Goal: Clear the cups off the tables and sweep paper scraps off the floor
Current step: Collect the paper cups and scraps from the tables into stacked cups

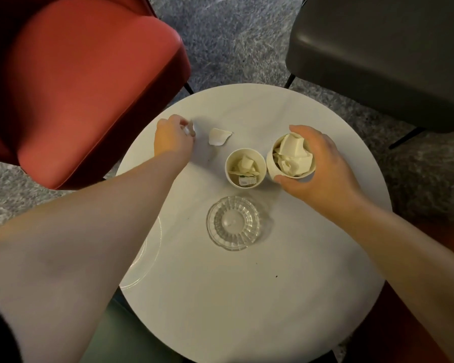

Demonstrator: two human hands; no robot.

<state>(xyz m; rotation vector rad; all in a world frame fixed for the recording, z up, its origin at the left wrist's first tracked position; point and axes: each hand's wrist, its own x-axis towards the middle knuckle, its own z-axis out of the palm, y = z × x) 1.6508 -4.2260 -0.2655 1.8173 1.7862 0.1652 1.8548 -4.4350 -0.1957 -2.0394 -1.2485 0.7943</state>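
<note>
White round table (247,297) stands on grey carpet (228,48), with a red chair (89,87) beyond its far-left edge and a dark chair (378,56) beyond its far-right edge. Near the table's centre lies a clear glass dish (233,223). 2 upright paper cups hold torn scraps: the right hand (323,166) grips the fuller cup (291,159); the second cup (245,168), touching it, contains a small label too blurred to read. Toward the far-left edge, the left hand (172,138) pinches a scrap (190,129) beside another loose scrap (219,136).
</note>
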